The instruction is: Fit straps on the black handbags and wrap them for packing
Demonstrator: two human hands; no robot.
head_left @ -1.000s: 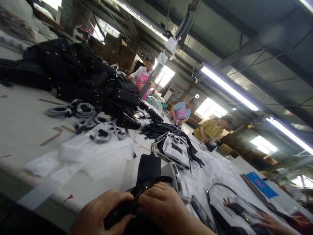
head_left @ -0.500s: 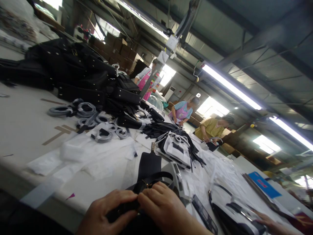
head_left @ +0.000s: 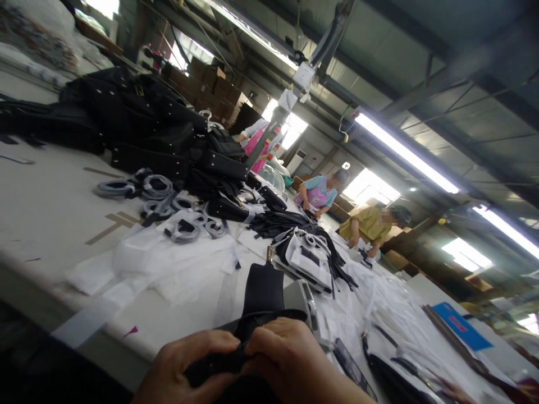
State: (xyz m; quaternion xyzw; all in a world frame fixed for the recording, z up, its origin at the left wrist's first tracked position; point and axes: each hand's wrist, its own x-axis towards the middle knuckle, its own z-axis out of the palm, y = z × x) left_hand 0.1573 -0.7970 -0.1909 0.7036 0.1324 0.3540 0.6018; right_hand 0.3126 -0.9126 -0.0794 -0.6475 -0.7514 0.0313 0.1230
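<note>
At the lower edge of the head view I hold a black handbag point(head_left: 264, 289), its flap lying away from me on the table with a metal clasp point(head_left: 269, 255) at the tip. My left hand point(head_left: 189, 365) grips the bag's near edge between thumb and fingers. Closed on the black material right beside it is my right hand point(head_left: 290, 353), with its fingertips close to the left thumb. A black strap point(head_left: 295, 314) curves out behind the right hand. Most of the bag's body is hidden beneath my hands and dark below.
Black bags point(head_left: 147, 129) are piled at the left, near grey coiled cords point(head_left: 155, 188). A white-wrapped bag point(head_left: 305, 252), a grey device point(head_left: 305, 297) and a phone-like object point(head_left: 353, 367) lie rightward. Another person's hand point(head_left: 452, 390) is at lower right; several co-workers point(head_left: 318, 193) stand behind.
My hands stay together on the bag, and the right fingers have curled further in. The strap loop sits lower, and the small metal fitting by my fingers is now hidden.
</note>
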